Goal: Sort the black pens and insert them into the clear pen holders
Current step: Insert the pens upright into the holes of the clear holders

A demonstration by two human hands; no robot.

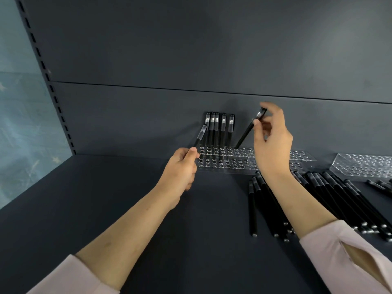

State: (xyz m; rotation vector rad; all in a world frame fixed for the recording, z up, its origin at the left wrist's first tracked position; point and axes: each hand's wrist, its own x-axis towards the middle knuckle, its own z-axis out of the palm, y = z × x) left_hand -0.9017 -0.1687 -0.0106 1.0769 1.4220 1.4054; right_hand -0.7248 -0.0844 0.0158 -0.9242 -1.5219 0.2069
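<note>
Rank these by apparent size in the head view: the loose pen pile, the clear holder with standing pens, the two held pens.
1. loose pen pile
2. clear holder
3. right-hand pen and left-hand pen: look alike, the left one partly hidden, unranked.

Second clear pen holder [362, 166]: frame's right edge is cutting it off. Loose black pens [331, 196]: right forearm [297, 202] is hiding several.
</note>
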